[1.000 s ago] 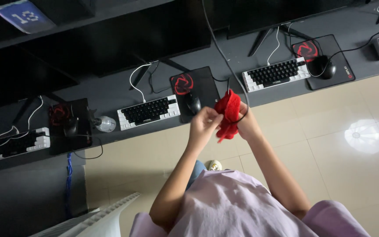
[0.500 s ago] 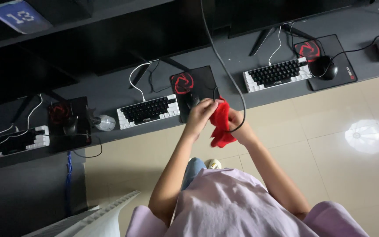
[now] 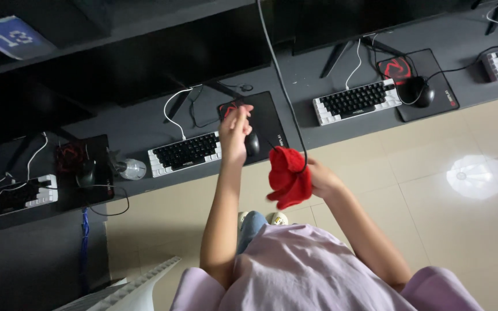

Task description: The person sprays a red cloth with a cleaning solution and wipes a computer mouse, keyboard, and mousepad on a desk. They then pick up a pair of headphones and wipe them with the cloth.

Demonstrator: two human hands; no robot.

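Keyboards line the long dark desk (image 3: 145,124), the leftmost (image 3: 7,198) beside a black mouse pad (image 3: 85,167), then a clear bottle (image 3: 129,169). The left hand (image 3: 234,132) reaches over the middle mouse (image 3: 252,143), fingers loosely together and holding nothing I can make out. The right hand (image 3: 321,178) is clamped on a bunched red cloth (image 3: 288,177) above the pale tiled floor (image 3: 433,230). A firm, flat fold would likely wipe best.

On the desk (image 3: 145,124), a keyboard (image 3: 184,153) lies at the front edge, with a mouse (image 3: 252,144) on a mousepad (image 3: 266,118) right of it.
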